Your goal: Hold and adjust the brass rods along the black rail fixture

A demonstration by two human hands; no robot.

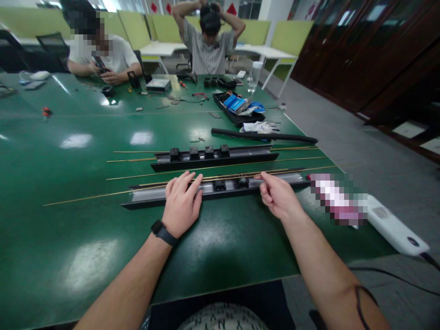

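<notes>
In the head view, a black channel rail [154, 200] with a pale inner face lies across the table before me. Black square blocks [242, 181] sit in it. My left hand [183, 198] rests over the rail's left half, its fingers stretched out on the thin brass rods along the far edge. Close to the rail's right half is my right hand [277, 195], thumb and index finger pinched at a thin brass rod [227, 177], other fingers curled. Behind lies a second black rail [220, 162] holding several similar blocks. More brass rods [137, 177] lie between and beside the rails.
A long black strip [264, 135], a white glove [260, 127] and a black tray [237, 118] with blue packets lie farther back. At right stands a white power strip [395, 224]. Two people sit across the green table [103, 256]. A clear bottle [254, 75] stands near them.
</notes>
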